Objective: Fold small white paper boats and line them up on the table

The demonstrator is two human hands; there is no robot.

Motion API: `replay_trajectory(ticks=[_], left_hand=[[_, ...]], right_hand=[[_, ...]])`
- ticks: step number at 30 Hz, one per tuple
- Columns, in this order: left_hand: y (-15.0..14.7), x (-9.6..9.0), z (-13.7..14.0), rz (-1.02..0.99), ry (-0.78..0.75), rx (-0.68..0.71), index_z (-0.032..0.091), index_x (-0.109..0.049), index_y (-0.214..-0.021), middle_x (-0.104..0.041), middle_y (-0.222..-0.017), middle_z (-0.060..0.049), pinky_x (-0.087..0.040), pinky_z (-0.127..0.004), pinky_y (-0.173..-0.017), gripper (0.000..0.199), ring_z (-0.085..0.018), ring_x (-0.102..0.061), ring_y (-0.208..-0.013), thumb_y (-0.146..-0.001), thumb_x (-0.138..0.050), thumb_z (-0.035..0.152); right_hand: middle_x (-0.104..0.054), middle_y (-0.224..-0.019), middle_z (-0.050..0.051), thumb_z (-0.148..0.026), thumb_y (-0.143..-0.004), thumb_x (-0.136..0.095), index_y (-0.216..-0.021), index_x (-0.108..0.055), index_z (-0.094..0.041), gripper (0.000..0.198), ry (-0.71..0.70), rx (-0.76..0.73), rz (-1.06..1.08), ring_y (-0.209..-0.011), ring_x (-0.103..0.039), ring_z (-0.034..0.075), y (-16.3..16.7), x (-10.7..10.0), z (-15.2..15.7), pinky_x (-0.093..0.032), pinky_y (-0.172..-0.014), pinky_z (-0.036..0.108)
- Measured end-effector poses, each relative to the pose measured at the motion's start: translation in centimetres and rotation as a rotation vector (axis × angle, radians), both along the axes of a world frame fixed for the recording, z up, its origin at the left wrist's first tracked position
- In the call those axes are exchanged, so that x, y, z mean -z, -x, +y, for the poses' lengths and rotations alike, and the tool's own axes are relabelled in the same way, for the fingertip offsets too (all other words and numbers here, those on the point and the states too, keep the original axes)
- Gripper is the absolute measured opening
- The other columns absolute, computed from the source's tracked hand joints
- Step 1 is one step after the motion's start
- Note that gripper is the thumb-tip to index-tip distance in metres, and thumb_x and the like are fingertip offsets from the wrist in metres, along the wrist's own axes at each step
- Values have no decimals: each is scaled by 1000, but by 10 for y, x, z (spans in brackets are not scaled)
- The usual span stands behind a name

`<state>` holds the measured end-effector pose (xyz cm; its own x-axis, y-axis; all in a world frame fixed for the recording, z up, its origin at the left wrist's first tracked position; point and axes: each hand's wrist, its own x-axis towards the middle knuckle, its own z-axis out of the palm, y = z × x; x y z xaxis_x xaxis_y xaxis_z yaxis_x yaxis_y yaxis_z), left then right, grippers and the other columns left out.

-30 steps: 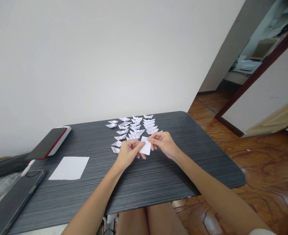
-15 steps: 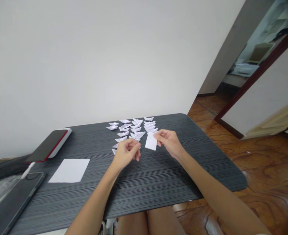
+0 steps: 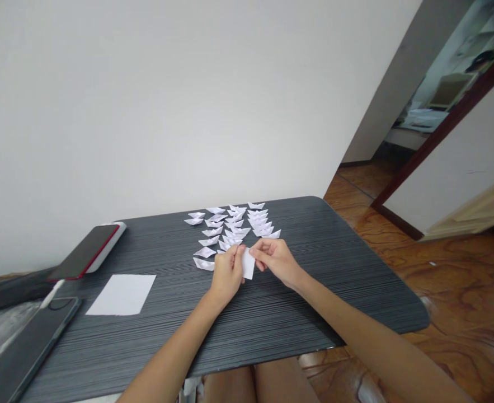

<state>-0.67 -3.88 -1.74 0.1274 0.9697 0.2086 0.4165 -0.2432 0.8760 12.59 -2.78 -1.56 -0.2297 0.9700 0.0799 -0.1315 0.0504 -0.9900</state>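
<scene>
A small folded piece of white paper (image 3: 248, 265) is held up between both hands, above the dark table. My left hand (image 3: 227, 271) grips its left side, thumb on the near face and fingers behind. The thumb and fingertips of my right hand (image 3: 275, 257) pinch its upper right corner. Just beyond the hands, several small white paper boats (image 3: 235, 224) stand in rough columns on the table. One paper boat (image 3: 204, 263) lies close to my left hand, and some boats are partly hidden behind the hands.
A flat white paper sheet (image 3: 123, 294) lies on the dark table (image 3: 314, 313) at the left. Beyond it, a red-edged phone (image 3: 85, 252) rests on a white object. A larger dark device (image 3: 31, 352) with a white cable (image 3: 52, 294) is at the near left. A wall (image 3: 213, 112) borders the back.
My left hand has closed on the folded paper, which my right hand alone held before. The paper and right hand have moved left and slightly nearer.
</scene>
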Motion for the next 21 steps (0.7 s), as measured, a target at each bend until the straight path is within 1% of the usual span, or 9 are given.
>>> replay_trajectory(ticks=[2, 4, 8, 11, 14, 16, 17, 19, 21], left_hand=[[0, -2, -1, 2, 36, 48, 17, -44, -63, -41, -36, 6, -29, -18, -34, 31, -8, -44, -30, -83, -32, 38], [0, -3, -1, -19, 78, 139, 16, -47, -70, -46, -38, 5, -31, -18, -37, 28, -9, -45, -33, -83, -33, 36], [1, -4, -1, -131, 135, 293, 12, -50, -91, -55, -47, 2, -31, -18, -42, 23, -8, -46, -41, -83, -37, 29], [1, -8, -1, -253, 183, 389, 10, -48, -103, -57, -55, 0, -33, -18, -46, 27, -8, -48, -47, -80, -43, 23], [2, -14, 0, -342, 258, 484, 10, -46, -110, -60, -73, -5, -38, -19, -52, 36, -11, -57, -60, -74, -51, 18], [5, -18, 0, -339, 289, 486, 12, -43, -114, -58, -88, -9, -39, -19, -51, 44, -12, -60, -62, -72, -54, 19], [7, -19, 1, -315, 290, 459, 13, -43, -115, -57, -91, -9, -39, -18, -47, 46, -12, -61, -59, -72, -54, 20], [10, -21, 2, -255, 273, 356, 12, -45, -113, -58, -87, -9, -34, -17, -38, 43, -11, -59, -49, -73, -53, 26], [11, -21, 3, -246, 244, 252, 10, -50, -107, -59, -73, -5, -32, -16, -33, 38, -9, -55, -42, -73, -51, 28]], right_hand=[[-44, -38, -6, -27, -66, -60, -60, -53, -12, 17, -15, 35, -10, -34, -37, 4, -1, 0, 1, -27, -37, 18], [-45, -41, -6, -26, -65, -60, -60, -54, -12, 16, -30, 72, -18, -35, -37, 4, -3, 0, 3, -27, -37, 17], [-53, -52, -1, -25, -64, -60, -62, -55, -12, 14, -42, 151, -25, -43, -45, 6, -6, 1, 6, -34, -42, 18], [-56, -56, 1, -25, -65, -60, -63, -56, -12, 14, -74, 187, -54, -49, -50, 8, -9, 1, 8, -38, -46, 20], [-58, -57, 2, -26, -66, -59, -63, -56, -12, 15, -100, 221, -80, -51, -52, 10, -13, 2, 11, -40, -48, 21], [-58, -58, 2, -28, -66, -59, -63, -56, -12, 16, -120, 237, -88, -52, -53, 10, -15, 2, 13, -41, -49, 22], [-59, -58, 2, -28, -67, -58, -63, -56, -12, 16, -133, 230, -99, -52, -53, 11, -16, 2, 13, -42, -50, 22], [-60, -60, 2, -28, -68, -58, -66, -58, -12, 16, -163, 180, -143, -54, -55, 11, -17, 2, 13, -43, -51, 22], [-61, -64, 3, -28, -70, -55, -74, -60, -13, 16, -194, 117, -201, -56, -56, 12, -16, 1, 10, -43, -52, 23]])
